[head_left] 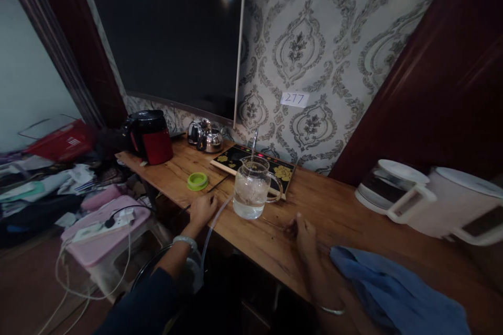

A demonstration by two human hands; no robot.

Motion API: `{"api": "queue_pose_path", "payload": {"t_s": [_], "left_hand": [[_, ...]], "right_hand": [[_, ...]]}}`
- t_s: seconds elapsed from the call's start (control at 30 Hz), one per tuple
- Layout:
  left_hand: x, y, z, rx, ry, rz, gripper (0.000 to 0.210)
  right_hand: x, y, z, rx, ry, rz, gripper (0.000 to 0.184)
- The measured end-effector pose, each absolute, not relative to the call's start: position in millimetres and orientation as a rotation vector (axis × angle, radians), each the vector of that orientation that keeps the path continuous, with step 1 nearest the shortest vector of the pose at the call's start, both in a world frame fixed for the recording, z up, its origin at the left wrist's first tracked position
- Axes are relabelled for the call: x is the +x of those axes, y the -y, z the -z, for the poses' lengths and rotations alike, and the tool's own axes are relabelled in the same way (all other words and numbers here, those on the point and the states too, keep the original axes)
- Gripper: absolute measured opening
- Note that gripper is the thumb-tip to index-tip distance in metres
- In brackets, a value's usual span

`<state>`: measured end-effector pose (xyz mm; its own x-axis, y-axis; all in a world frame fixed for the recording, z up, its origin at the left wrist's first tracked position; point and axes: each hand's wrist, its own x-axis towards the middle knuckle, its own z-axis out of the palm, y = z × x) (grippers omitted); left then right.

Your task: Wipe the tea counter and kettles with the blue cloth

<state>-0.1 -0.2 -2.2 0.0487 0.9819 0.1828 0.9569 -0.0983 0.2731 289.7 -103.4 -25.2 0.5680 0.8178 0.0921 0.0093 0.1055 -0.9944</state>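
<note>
A clear glass jug (251,193) with a looped handle stands on the wooden table between my hands, partly filled with water that looks stirred up at its surface. Behind it, a slim shiny metal spout (254,142) rises above the jug's mouth. My left hand (202,212) rests at the table's front edge, left of the jug, its fingers curled in. Close by it, a clear tube (212,225) hangs over the edge. My right hand (303,233) is loosely closed to the right of the jug, apart from it, with nothing visible in it.
A black flowered tea stove (281,171) lies behind the jug. Leftward are a green ring-shaped lid (197,181), small metal kettles (213,140) and a red-black appliance (156,138). Rightward lie a blue cloth (393,288) and white-handled pitchers (456,204). A pink stool (80,254) carries a power strip.
</note>
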Motion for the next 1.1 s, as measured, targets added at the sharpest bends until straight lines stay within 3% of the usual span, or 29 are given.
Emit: {"api": "queue_pose_path", "payload": {"t_s": [1.1], "left_hand": [[-0.5,-0.3,2.5,2.205,-2.027,-0.532,0.035]], "right_hand": [[286.6,105.9,20.1,-1.355,0.798,-0.696,0.063]]}}
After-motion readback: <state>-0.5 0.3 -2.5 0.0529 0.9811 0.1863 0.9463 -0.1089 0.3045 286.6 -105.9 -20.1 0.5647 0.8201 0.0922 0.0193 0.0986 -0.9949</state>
